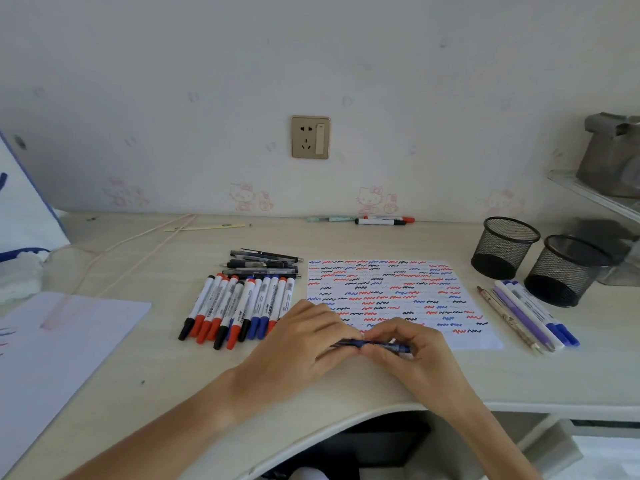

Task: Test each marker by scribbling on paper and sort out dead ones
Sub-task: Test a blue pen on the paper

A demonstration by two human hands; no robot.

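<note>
Both hands hold one dark blue pen (pixel 374 345) level above the desk's front edge. My left hand (pixel 304 344) grips its left part and my right hand (pixel 412 355) pinches its right part. Behind them lies a white paper (pixel 398 299) covered with red, black and blue scribbles. To its left lies a row of several white markers (pixel 239 306) with red, black and blue caps, and a bunch of dark pens (pixel 263 263) lies behind that row. Several pens and markers (pixel 530 313) lie right of the paper.
Two black mesh cups (pixel 504 247) (pixel 562 271) stand at the right. A few markers (pixel 381 221) lie by the wall. A white sheet (pixel 62 341) and a pink cord (pixel 121 251) lie at the left. A shelf (pixel 595 192) juts in at the far right.
</note>
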